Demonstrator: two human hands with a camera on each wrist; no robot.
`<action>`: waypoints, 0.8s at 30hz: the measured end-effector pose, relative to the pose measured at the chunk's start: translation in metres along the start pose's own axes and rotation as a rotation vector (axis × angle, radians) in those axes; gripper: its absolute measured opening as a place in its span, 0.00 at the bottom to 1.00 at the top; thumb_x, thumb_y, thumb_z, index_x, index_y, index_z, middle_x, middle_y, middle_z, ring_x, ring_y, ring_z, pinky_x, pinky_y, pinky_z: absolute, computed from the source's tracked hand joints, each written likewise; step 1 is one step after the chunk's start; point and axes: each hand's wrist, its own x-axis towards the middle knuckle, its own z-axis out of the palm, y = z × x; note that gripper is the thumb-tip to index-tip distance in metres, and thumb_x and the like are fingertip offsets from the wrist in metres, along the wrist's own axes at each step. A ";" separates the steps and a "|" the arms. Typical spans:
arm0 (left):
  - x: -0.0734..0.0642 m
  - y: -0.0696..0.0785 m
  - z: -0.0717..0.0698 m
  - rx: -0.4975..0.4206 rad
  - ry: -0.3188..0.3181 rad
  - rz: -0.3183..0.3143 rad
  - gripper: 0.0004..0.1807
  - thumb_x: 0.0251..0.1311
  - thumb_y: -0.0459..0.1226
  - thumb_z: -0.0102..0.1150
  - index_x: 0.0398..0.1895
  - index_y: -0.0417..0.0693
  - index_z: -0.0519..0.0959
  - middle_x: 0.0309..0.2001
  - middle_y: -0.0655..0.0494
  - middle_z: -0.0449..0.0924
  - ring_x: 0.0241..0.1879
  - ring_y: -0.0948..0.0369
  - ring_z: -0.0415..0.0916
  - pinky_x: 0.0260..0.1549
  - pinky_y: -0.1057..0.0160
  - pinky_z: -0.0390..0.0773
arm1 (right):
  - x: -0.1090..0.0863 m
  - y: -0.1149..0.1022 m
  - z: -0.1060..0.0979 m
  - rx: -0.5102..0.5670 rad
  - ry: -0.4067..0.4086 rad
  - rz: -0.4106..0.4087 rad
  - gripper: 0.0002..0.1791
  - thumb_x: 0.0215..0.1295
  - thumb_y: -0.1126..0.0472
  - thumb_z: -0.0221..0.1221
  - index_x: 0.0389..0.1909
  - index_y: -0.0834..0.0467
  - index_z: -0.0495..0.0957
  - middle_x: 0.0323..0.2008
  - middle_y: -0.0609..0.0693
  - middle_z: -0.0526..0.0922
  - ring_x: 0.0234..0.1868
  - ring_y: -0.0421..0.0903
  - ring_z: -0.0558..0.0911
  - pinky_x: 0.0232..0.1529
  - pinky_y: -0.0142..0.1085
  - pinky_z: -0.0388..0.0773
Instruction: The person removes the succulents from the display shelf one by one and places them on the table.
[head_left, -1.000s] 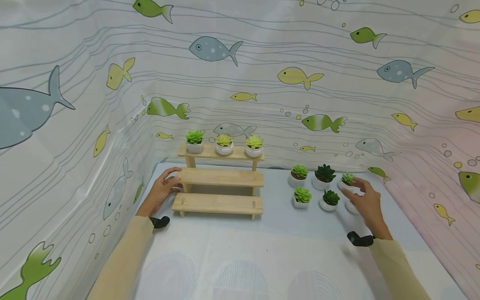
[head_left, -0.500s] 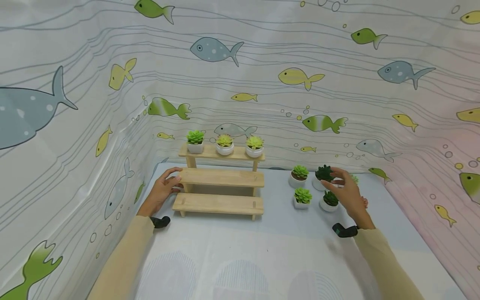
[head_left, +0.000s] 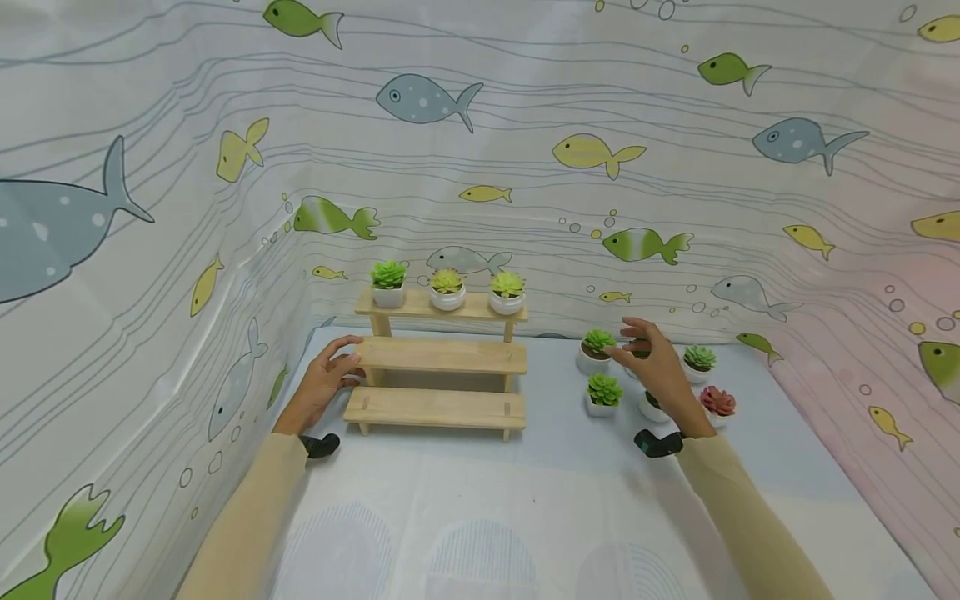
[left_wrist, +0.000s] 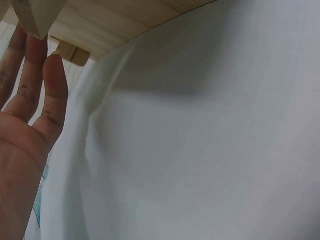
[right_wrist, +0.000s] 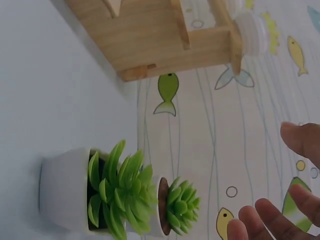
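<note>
My left hand [head_left: 327, 382] grips the left end of the middle board of a three-tier wooden plant stand [head_left: 442, 354]. In the left wrist view, its fingers [left_wrist: 54, 95] reach up against the wood. On the right, my right hand [head_left: 654, 367] hovers over the small potted succulents with its fingers spread and nothing between them. Its fingertips are close beside a light green succulent in a round white pot [head_left: 595, 358]. In front of that one stands a bright green succulent in a square white pot [head_left: 602, 396]. My right hand partly hides two dark green succulents.
Along the stand's top board are a green succulent in a square pot [head_left: 388, 285] and two yellow-green succulents [head_left: 447, 289] in round pots. A pale green succulent [head_left: 698, 363] and a reddish succulent [head_left: 717, 403] stand at the far right. Fish-printed sheeting [head_left: 555, 200] walls the back and sides.
My right hand has moved left across the succulents, from the pale green one at the right to the light green one at the left. The left hand stays on the stand.
</note>
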 end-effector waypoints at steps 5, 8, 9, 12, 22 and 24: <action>0.001 -0.001 -0.001 0.008 -0.005 0.009 0.28 0.74 0.49 0.58 0.74 0.56 0.68 0.41 0.59 0.84 0.51 0.43 0.79 0.46 0.56 0.81 | 0.006 -0.006 0.011 0.047 -0.040 -0.029 0.43 0.68 0.42 0.66 0.78 0.49 0.60 0.68 0.60 0.71 0.64 0.61 0.73 0.60 0.59 0.71; 0.001 -0.003 -0.001 0.017 -0.004 0.016 0.28 0.74 0.50 0.58 0.73 0.58 0.68 0.43 0.58 0.83 0.49 0.48 0.80 0.45 0.57 0.82 | 0.010 -0.010 0.018 0.062 -0.061 -0.025 0.43 0.67 0.41 0.67 0.78 0.48 0.60 0.69 0.60 0.70 0.63 0.59 0.73 0.60 0.59 0.71; 0.001 -0.003 -0.002 0.024 -0.006 0.019 0.28 0.74 0.51 0.58 0.73 0.58 0.68 0.44 0.58 0.83 0.48 0.50 0.81 0.45 0.57 0.82 | 0.011 -0.011 0.020 0.063 -0.067 -0.022 0.43 0.67 0.41 0.67 0.78 0.47 0.61 0.68 0.60 0.71 0.63 0.59 0.73 0.59 0.59 0.71; 0.002 -0.004 -0.002 0.032 -0.004 0.028 0.28 0.73 0.51 0.59 0.72 0.59 0.69 0.47 0.58 0.83 0.48 0.56 0.82 0.45 0.57 0.82 | 0.016 -0.017 0.028 0.069 -0.072 -0.020 0.43 0.66 0.40 0.68 0.78 0.46 0.61 0.67 0.57 0.72 0.62 0.58 0.73 0.58 0.58 0.73; 0.006 -0.001 -0.002 0.017 -0.003 -0.005 0.27 0.73 0.48 0.61 0.72 0.56 0.69 0.48 0.55 0.80 0.48 0.60 0.81 0.48 0.54 0.81 | 0.029 -0.039 0.054 0.052 -0.079 -0.067 0.41 0.66 0.42 0.68 0.76 0.48 0.64 0.64 0.54 0.75 0.59 0.55 0.76 0.52 0.53 0.78; 0.006 0.000 -0.002 0.008 -0.009 -0.006 0.27 0.74 0.47 0.60 0.72 0.54 0.68 0.48 0.56 0.80 0.48 0.60 0.81 0.50 0.51 0.80 | 0.031 -0.043 0.058 0.051 -0.080 -0.081 0.41 0.67 0.42 0.68 0.76 0.48 0.64 0.64 0.55 0.75 0.59 0.55 0.77 0.53 0.53 0.78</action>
